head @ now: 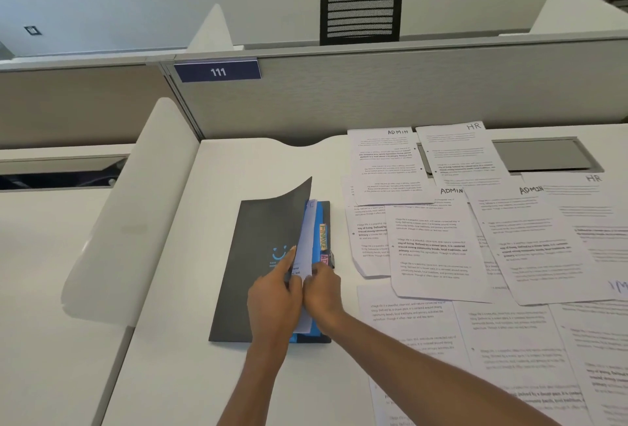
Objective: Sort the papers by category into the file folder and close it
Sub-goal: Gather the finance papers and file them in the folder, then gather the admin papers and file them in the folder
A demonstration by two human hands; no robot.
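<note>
the file folder (258,272) is showing a dark grey cover with a small bright blue smiley logo (279,253). inside, dividers (318,221) are showing bright blue; the finance tab (323,237) is showing yellow-orange and the tab below it (324,259) pink. the papers (435,249) are lying white with black print and black handwritten headings. the desk (190,323) is showing white, the partition (373,95) pale grey, and its sign (217,71) navy with white numerals. the chair (361,10) is showing black mesh in horizontal stripes.
</note>
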